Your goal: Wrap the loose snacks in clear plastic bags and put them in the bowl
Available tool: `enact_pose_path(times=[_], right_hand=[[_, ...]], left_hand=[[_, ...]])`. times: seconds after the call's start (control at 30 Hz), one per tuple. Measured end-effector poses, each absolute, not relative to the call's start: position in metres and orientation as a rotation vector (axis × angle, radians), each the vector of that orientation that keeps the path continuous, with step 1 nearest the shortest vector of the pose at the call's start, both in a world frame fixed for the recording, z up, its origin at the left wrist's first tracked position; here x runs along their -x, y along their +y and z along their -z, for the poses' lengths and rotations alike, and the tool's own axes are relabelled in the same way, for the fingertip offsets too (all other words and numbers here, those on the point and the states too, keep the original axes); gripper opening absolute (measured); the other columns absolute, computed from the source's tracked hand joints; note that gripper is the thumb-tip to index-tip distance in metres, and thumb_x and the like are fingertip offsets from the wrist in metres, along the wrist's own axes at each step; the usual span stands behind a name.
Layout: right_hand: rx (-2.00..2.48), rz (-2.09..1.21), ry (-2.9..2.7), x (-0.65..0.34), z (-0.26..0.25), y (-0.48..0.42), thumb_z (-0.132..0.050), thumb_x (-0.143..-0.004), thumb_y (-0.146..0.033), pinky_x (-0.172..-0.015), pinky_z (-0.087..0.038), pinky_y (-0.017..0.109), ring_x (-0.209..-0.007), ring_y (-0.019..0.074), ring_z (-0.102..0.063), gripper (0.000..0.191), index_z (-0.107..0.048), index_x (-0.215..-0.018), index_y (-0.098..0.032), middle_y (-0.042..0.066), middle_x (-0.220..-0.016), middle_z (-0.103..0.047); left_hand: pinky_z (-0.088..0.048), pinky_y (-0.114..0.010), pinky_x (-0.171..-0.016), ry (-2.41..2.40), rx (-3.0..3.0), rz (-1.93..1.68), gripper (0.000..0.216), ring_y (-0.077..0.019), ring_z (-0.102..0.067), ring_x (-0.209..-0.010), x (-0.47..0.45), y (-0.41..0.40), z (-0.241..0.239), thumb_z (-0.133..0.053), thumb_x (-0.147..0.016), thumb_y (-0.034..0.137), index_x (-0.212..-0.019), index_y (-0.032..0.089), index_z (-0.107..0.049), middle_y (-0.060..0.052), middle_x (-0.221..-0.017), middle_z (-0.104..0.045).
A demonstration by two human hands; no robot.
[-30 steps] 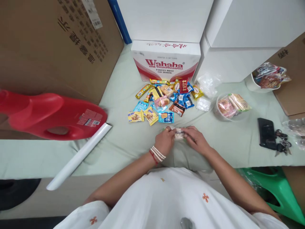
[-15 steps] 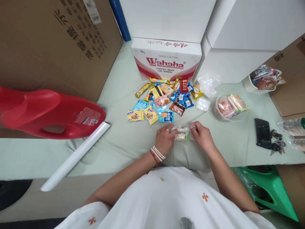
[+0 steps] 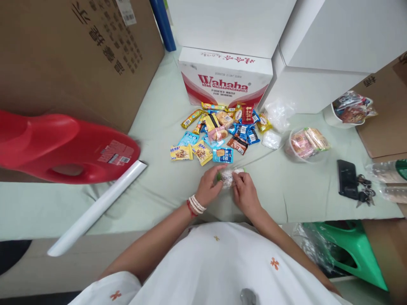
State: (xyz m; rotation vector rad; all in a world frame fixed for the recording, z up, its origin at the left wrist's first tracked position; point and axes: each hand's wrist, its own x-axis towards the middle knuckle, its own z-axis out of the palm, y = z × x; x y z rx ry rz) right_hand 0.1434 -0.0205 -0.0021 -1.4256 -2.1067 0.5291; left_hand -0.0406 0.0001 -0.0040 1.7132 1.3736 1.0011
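Note:
Near the table's front edge lies a small clear-wrapped snack packet (image 3: 227,178) with green at its ends. My left hand (image 3: 209,186) is closed on its left end, the thumb over the near side. With thumb and fingertips, my right hand (image 3: 247,195) presses on the packet's right part. Just beyond my hands is a loose pile of wrapped snacks: a blue packet (image 3: 223,155), yellow cookie packets (image 3: 181,153), a brown packet (image 3: 238,145) and a red one (image 3: 247,115). To the right, a clear round tub (image 3: 291,153) holds more wrapped snacks.
Behind the pile stands a Wahaha water carton (image 3: 225,84). A red plastic jug (image 3: 79,144) and a white tube (image 3: 98,209) lie left. At right are a white bin (image 3: 340,120), a crumpled clear bag (image 3: 280,114), a black phone (image 3: 347,178), keys (image 3: 366,195) and plastic bottles (image 3: 386,171).
The packet has turned: its green end was at the right and now shows at the left. Both hands have shifted left, and my right hand has moved from the wrapper's end onto the packet.

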Motion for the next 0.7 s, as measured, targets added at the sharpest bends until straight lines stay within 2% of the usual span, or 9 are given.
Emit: enact_pose_path(times=[0.1,0.17,0.23,0.33,0.47,0.53,0.6,0.7], right_hand=[[1.425,-0.561,-2.061,-0.144,0.006,-0.019,-0.047,-0.098,-0.015,-0.092,-0.055,0.039,-0.104,0.0247,-0.058,0.042,-0.062,-0.137,-0.016,0.014,-0.113,-0.057],[1.438,-0.599,-2.029,-0.144,0.005,-0.016,-0.046,-0.097,-0.014,-0.093,-0.055,0.04,-0.104,0.0248,-0.059,0.043,-0.062,-0.136,-0.017,0.013,-0.112,-0.058],[1.47,-0.63,-2.0,-0.144,0.001,-0.014,-0.044,-0.097,-0.014,-0.094,-0.055,0.042,-0.105,0.0252,-0.06,0.044,-0.061,-0.137,-0.018,0.013,-0.112,-0.059],[1.475,-0.621,-2.112,-0.141,-0.01,-0.018,-0.046,-0.098,-0.018,-0.098,-0.053,0.046,-0.11,0.0286,-0.058,0.044,-0.058,-0.14,-0.016,0.016,-0.119,-0.058],[1.482,-0.447,-2.459,-0.133,-0.019,-0.026,-0.069,-0.089,-0.032,-0.102,-0.047,0.056,-0.124,0.0401,-0.048,0.073,-0.043,-0.154,-0.01,0.026,-0.14,-0.05],[1.547,-0.366,-2.533,-0.13,-0.018,-0.026,-0.07,-0.09,-0.032,-0.097,-0.047,0.054,-0.122,0.04,-0.049,0.072,-0.044,-0.154,-0.012,0.025,-0.14,-0.053],[1.573,-0.334,-2.558,-0.129,-0.015,-0.022,-0.066,-0.094,-0.029,-0.094,-0.048,0.049,-0.118,0.0364,-0.053,0.059,-0.051,-0.149,-0.016,0.022,-0.136,-0.058],[1.532,-0.368,-2.509,-0.136,-0.016,-0.013,-0.061,-0.098,-0.029,-0.094,-0.047,0.046,-0.116,0.0329,-0.055,0.046,-0.058,-0.143,-0.019,0.019,-0.133,-0.061]], left_hand=[[-0.045,-0.051,-0.108,1.546,-1.89,-0.91,0.03,-0.0283,-0.059,-0.117,0.044,-0.002,0.006,-0.064,-0.089,0.024,-0.117,0.023,-0.076,-0.01,-0.121,-0.072],[-0.046,-0.051,-0.102,1.581,-1.989,-0.855,0.023,-0.0278,-0.058,-0.109,0.041,-0.002,0.006,-0.065,-0.09,0.025,-0.106,0.026,-0.081,-0.01,-0.113,-0.072],[-0.046,-0.048,-0.097,1.528,-2.06,-0.814,0.024,-0.0266,-0.058,-0.105,0.036,-0.001,0.006,-0.061,-0.091,0.021,-0.101,0.028,-0.082,-0.009,-0.105,-0.072],[-0.048,-0.045,-0.093,1.44,-2.048,-0.773,0.029,-0.0248,-0.059,-0.098,0.034,0.003,0.005,-0.056,-0.09,0.014,-0.098,0.025,-0.082,-0.01,-0.096,-0.072],[-0.053,-0.042,-0.092,1.291,-1.698,-0.883,0.028,-0.023,-0.065,-0.094,0.043,0.012,0.003,-0.057,-0.077,0.013,-0.088,0.022,-0.082,-0.008,-0.093,-0.073],[-0.055,-0.041,-0.092,1.175,-1.4,-0.963,0.033,-0.0228,-0.068,-0.094,0.05,0.015,0.002,-0.058,-0.071,0.015,-0.095,0.021,-0.081,-0.008,-0.098,-0.075],[-0.055,-0.042,-0.092,1.068,-1.132,-1.025,0.045,-0.023,-0.069,-0.095,0.057,0.015,0.0,-0.059,-0.069,0.016,-0.111,0.02,-0.077,-0.009,-0.107,-0.076],[-0.055,-0.038,-0.093,1.111,-0.967,-1.143,0.052,-0.0242,-0.067,-0.11,0.062,0.01,-0.005,-0.065,-0.071,0.019,-0.123,0.021,-0.068,-0.01,-0.127,-0.071]])
